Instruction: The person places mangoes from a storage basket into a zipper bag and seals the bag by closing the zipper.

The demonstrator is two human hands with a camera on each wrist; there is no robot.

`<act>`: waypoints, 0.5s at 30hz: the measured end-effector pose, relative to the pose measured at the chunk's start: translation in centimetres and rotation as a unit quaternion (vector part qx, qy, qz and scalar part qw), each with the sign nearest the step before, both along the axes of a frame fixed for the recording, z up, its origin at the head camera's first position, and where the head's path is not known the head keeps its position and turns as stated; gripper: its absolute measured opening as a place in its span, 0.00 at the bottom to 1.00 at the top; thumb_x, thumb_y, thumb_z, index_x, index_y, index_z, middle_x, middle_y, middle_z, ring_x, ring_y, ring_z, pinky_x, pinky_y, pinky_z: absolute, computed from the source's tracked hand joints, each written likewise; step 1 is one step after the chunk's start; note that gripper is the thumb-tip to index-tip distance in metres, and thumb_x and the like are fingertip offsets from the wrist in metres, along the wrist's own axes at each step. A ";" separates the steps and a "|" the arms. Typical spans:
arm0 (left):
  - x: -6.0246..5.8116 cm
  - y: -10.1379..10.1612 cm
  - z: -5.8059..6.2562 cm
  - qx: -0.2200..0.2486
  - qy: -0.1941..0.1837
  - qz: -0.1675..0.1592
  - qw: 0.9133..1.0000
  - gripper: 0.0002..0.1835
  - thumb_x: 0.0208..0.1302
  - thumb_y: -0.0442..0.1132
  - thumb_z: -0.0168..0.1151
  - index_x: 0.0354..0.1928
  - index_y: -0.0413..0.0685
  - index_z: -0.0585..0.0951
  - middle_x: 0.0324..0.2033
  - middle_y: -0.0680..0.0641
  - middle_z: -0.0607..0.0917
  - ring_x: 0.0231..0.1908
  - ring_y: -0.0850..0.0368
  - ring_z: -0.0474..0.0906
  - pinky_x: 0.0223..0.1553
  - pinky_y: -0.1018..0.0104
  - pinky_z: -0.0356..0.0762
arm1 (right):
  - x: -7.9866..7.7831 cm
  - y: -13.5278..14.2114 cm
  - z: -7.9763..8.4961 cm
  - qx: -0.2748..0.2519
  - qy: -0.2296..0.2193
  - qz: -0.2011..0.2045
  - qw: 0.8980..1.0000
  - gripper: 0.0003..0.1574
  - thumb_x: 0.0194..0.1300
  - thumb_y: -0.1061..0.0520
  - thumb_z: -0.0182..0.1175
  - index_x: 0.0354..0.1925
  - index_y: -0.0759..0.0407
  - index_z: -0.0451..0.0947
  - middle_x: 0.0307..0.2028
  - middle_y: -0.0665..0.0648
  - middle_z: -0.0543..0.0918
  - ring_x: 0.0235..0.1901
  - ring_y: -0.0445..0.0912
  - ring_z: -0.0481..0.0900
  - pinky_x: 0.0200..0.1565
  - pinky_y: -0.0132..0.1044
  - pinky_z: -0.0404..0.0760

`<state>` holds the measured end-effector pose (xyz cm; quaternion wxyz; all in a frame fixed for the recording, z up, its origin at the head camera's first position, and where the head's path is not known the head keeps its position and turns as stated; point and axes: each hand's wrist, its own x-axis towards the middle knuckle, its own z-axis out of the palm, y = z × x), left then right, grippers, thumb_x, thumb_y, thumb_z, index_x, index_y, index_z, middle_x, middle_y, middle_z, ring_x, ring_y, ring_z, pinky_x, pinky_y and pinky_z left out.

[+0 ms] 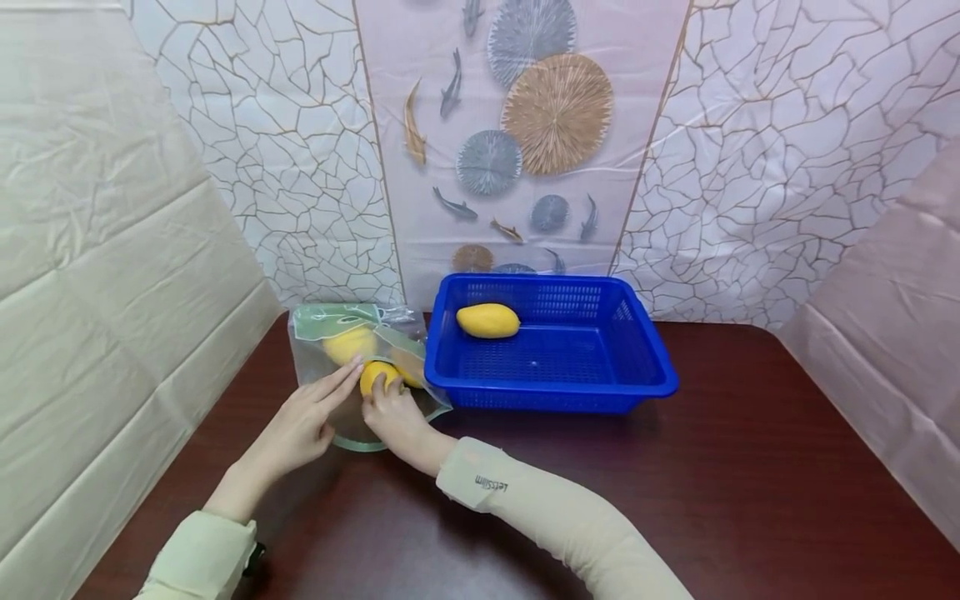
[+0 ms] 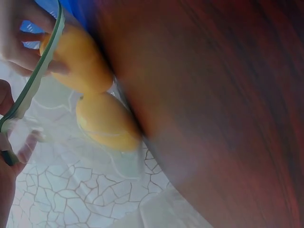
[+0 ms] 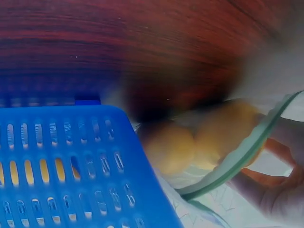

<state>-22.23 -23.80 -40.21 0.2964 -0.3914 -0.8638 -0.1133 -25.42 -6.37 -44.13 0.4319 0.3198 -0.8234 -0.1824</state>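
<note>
A see-through zip bag [image 1: 313,367] with green trim lies at the left of the table, its mouth toward me. My left hand [image 1: 296,425] holds the bag's mouth at the left, its first fingers stretched along the upper edge. Through that mouth reaches my right hand [image 1: 397,421], with curled fingers gripping a yellow mango [image 1: 378,377]. Another mango [image 1: 348,343] shows through the plastic farther in, and part of a third [image 1: 409,377] lies to the right. In the left wrist view, the gripped mango [image 2: 83,59] touches a second mango [image 2: 109,121].
A blue plastic basket [image 1: 555,389] with slotted sides stands right of the bag, close against it. One mango [image 1: 487,320] lies inside it at the left. The dark wooden table [image 1: 720,483] meets patterned cloth [image 1: 300,158] at the back.
</note>
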 end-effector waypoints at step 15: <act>-0.4 0.0 -0.1 0.002 0.001 -0.009 1.000 0.52 0.26 0.17 0.57 0.67 0.38 0.64 0.68 0.44 0.65 0.50 0.51 0.73 0.35 0.58 0.70 | -0.8 -0.2 1.3 0.054 -0.036 -0.024 0.998 0.28 0.66 0.59 0.36 0.54 0.49 0.78 0.47 0.47 0.77 0.40 0.44 0.76 0.36 0.30 0.76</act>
